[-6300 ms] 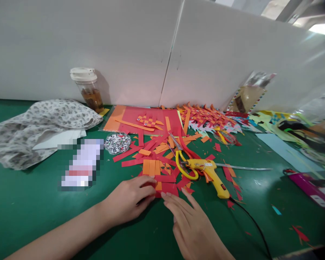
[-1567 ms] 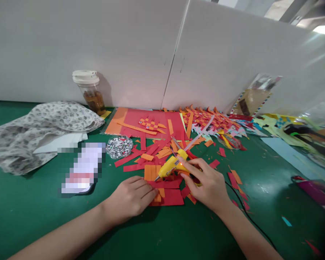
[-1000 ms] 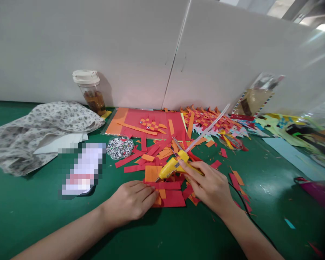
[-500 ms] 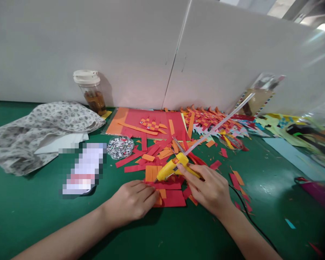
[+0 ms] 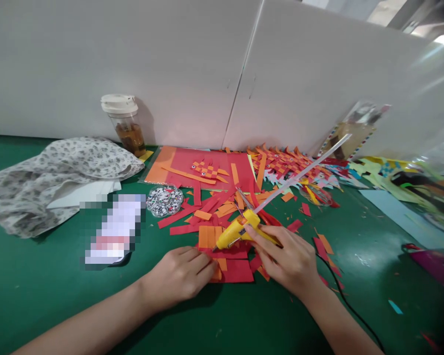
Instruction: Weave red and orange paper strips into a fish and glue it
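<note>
My right hand (image 5: 290, 254) is wrapped round a yellow hot glue gun (image 5: 234, 233), its nozzle pointing down and left. A long clear glue stick (image 5: 303, 173) juts from the gun's back end. At the nozzle's tip lies red paper (image 5: 239, 271) with orange strips on it. My left hand (image 5: 185, 273) has its fingers curled and pressed together on the left edge of this red and orange paper; the fingertips are partly hidden. Just beyond the nozzle are upright orange strips (image 5: 207, 236) side by side.
Red and orange paper scraps (image 5: 222, 207) and scissors (image 5: 244, 197) lie behind the gun. Beyond are a round box of googly eyes (image 5: 165, 200) and woven paper fish (image 5: 207, 170). A phone (image 5: 116, 227), patterned cloth (image 5: 77, 158) and drink bottle (image 5: 128, 128) are left. A black cord (image 5: 346, 301) trails right.
My right hand and the glue gun have shifted slightly right, with the nozzle still near my left fingers. The left hand stays in place on the paper.
</note>
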`<action>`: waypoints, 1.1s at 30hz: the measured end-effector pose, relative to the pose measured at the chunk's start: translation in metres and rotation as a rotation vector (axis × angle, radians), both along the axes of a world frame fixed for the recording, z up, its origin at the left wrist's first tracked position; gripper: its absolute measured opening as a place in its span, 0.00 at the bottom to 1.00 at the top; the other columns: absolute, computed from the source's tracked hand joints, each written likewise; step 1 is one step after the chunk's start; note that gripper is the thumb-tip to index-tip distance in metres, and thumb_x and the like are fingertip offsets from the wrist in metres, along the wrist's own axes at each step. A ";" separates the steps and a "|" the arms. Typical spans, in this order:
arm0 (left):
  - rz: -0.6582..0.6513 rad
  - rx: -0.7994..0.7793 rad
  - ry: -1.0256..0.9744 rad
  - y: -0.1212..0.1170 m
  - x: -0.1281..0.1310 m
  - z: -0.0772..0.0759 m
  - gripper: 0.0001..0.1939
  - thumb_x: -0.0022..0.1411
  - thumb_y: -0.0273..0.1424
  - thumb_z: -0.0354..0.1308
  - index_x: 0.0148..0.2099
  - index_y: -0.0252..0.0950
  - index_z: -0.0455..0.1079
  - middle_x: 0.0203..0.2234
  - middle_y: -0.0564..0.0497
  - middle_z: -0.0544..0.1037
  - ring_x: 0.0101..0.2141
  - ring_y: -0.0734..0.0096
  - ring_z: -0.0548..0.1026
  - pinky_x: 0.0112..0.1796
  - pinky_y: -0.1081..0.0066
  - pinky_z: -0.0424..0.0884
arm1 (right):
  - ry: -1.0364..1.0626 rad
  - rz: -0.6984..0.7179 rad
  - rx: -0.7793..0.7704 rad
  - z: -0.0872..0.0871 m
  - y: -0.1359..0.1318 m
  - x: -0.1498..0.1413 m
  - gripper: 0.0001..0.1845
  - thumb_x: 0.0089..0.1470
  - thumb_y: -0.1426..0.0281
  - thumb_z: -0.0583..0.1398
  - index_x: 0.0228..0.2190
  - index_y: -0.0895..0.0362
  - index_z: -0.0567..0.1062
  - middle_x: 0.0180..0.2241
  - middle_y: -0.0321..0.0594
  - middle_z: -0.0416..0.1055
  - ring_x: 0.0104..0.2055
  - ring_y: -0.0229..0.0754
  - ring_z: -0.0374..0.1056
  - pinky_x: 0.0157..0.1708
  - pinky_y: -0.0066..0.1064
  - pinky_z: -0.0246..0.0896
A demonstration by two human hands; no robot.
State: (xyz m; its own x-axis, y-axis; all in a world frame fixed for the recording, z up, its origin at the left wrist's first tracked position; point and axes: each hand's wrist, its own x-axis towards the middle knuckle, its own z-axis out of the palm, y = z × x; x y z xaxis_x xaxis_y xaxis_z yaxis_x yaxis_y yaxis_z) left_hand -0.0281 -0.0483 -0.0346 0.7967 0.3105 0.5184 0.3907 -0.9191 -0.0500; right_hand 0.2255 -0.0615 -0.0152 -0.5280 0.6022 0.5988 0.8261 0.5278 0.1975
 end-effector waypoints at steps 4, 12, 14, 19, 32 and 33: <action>0.008 -0.025 -0.006 0.001 -0.001 -0.003 0.11 0.65 0.23 0.42 0.42 0.33 0.66 0.29 0.48 0.78 0.29 0.70 0.76 0.29 0.72 0.74 | 0.075 -0.093 -0.055 -0.004 0.006 -0.003 0.22 0.53 0.70 0.60 0.51 0.53 0.68 0.37 0.41 0.69 0.35 0.39 0.68 0.32 0.28 0.62; 0.208 -0.098 -0.195 0.002 0.002 -0.013 0.17 0.60 0.28 0.54 0.51 0.32 0.59 0.41 0.42 0.74 0.37 0.64 0.75 0.33 0.68 0.75 | 0.252 -0.323 -0.039 -0.004 0.014 0.005 0.23 0.52 0.62 0.59 0.47 0.61 0.69 0.45 0.53 0.67 0.48 0.54 0.63 0.45 0.46 0.60; 0.236 -0.067 -0.212 0.002 0.003 -0.012 0.17 0.58 0.29 0.56 0.49 0.33 0.60 0.39 0.42 0.75 0.37 0.62 0.75 0.33 0.66 0.74 | 0.334 -0.094 -0.029 -0.001 0.006 -0.001 0.15 0.51 0.73 0.58 0.42 0.60 0.70 0.41 0.49 0.70 0.46 0.48 0.66 0.45 0.42 0.61; 0.298 -0.150 -0.137 0.002 0.003 -0.009 0.04 0.57 0.30 0.55 0.34 0.35 0.63 0.27 0.48 0.75 0.29 0.63 0.74 0.30 0.64 0.72 | 0.095 0.455 -0.103 0.000 -0.020 -0.028 0.14 0.47 0.77 0.54 0.37 0.62 0.72 0.35 0.46 0.76 0.39 0.44 0.70 0.39 0.36 0.65; 0.150 -0.056 -0.148 -0.009 -0.006 -0.011 0.10 0.62 0.31 0.52 0.41 0.32 0.71 0.35 0.47 0.81 0.36 0.62 0.79 0.39 0.62 0.75 | -0.005 0.389 -0.418 -0.017 -0.024 -0.045 0.18 0.49 0.78 0.51 0.42 0.68 0.71 0.45 0.53 0.72 0.49 0.48 0.66 0.46 0.38 0.66; 0.145 -0.050 -0.139 -0.009 -0.007 -0.011 0.11 0.62 0.31 0.52 0.42 0.31 0.72 0.36 0.47 0.81 0.37 0.62 0.78 0.40 0.62 0.75 | 0.001 0.389 -0.421 -0.017 -0.024 -0.045 0.18 0.49 0.78 0.51 0.42 0.68 0.71 0.45 0.53 0.72 0.49 0.48 0.66 0.46 0.38 0.66</action>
State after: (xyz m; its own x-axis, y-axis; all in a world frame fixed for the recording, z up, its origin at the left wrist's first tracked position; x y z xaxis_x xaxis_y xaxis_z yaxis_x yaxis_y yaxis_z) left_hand -0.0347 -0.0576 -0.0455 0.6633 0.4448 0.6018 0.5193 -0.8527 0.0579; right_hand 0.1804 -0.0856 -0.0321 -0.7581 0.5503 0.3499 0.5550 0.8262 -0.0967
